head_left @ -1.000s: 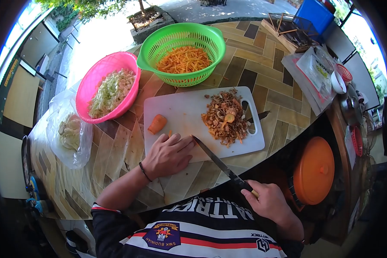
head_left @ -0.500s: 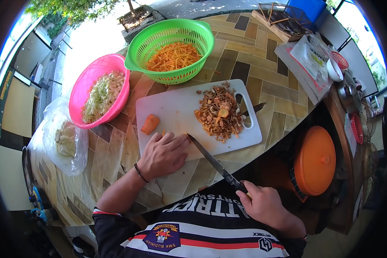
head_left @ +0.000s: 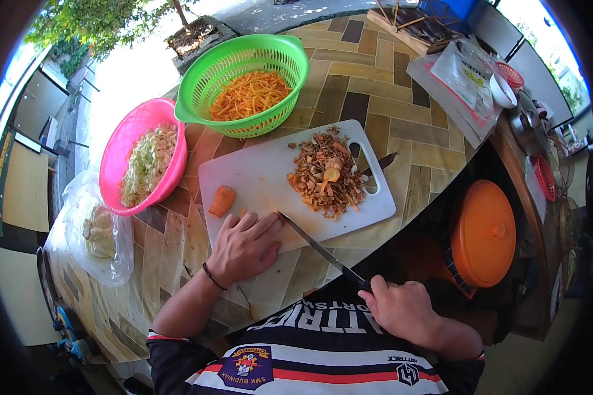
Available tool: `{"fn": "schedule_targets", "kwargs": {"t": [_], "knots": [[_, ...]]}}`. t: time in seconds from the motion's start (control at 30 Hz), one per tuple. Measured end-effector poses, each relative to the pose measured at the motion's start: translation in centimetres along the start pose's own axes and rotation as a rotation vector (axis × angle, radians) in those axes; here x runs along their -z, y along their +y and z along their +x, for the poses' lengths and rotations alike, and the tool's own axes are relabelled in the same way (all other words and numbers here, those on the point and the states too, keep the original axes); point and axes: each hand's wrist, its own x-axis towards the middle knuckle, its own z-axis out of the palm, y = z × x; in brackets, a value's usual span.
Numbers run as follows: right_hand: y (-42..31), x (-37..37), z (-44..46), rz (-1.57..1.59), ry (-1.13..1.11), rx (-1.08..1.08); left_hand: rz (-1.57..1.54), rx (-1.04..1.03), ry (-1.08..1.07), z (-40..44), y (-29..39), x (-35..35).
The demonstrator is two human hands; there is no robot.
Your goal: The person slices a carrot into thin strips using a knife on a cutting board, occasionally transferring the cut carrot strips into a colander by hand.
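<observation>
My left hand (head_left: 247,247) presses down on the near edge of the white cutting board (head_left: 244,174), fingers curled together. A bit of orange carrot shows at its fingertips; the rest is hidden beneath them. My right hand (head_left: 402,309) grips the handle of a long knife (head_left: 326,251), whose tip rests on the board beside the left fingertips. A peeled carrot chunk (head_left: 222,201) lies at the board's left side. Toward the board's handle hole sits a heap of brown and orange shredded pieces (head_left: 326,174), with a pale orange slice on top.
Behind the board stands a green colander (head_left: 240,125) of shredded carrot (head_left: 249,95). A pink basket (head_left: 112,164) with shredded cabbage (head_left: 148,161) is at left, near a clear plastic bag (head_left: 122,257). An orange lidded pot (head_left: 484,234) stands right, below the table edge.
The view has shifted slightly, so the colander and board appear further left. Both hands keep their hold, and the knife stays at the left fingertips.
</observation>
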Motion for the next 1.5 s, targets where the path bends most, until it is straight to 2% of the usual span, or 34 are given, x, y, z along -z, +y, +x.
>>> {"fn": "schedule_targets", "kwargs": {"t": [0.3, 0.43, 0.53, 0.7, 0.83, 0.97, 1.2, 1.33, 1.37, 1.5], "knots": [[-0.5, -0.5, 2.0, 0.024, -0.056, -0.012, 0.062, 0.015, -0.032, -0.2, 0.2, 0.0], [-1.9, -1.4, 4.4, -0.063, 0.078, 0.007, 0.087, 0.011, -0.033, -0.2, 0.3, 0.0], [-1.3, -0.7, 3.8, 0.010, 0.055, 0.004, 0.099, 0.016, -0.035, 0.0, 0.5, 0.3], [0.6, 2.5, 0.0, 0.027, -0.128, -0.067, 0.100, 0.033, -0.006, -0.2, 0.5, 0.1], [2.6, 4.0, -1.1, 0.071, -0.139, -0.076, 0.151, 0.038, 0.049, -0.1, 0.4, 0.3], [4.7, 2.6, -1.4, 0.062, 0.075, 0.017, 0.100, 0.134, 0.081, -0.2, -0.4, 0.4], [8.0, 2.1, 0.4, -0.003, 0.177, 0.079, -0.023, -0.085, -0.030, 3.2, -2.1, -0.1], [8.6, 2.3, 2.3, -0.075, 0.269, 0.197, -0.047, 0.124, -0.006, 1.6, -1.8, 0.3], [8.7, 2.4, 2.9, -0.100, 0.278, 0.229, -0.143, 0.186, 0.037, 1.2, -2.0, 0.5], [8.6, 2.7, 5.1, -0.192, 0.296, 0.355, -0.278, 0.178, 0.023, 1.7, 0.4, 3.1]]}}
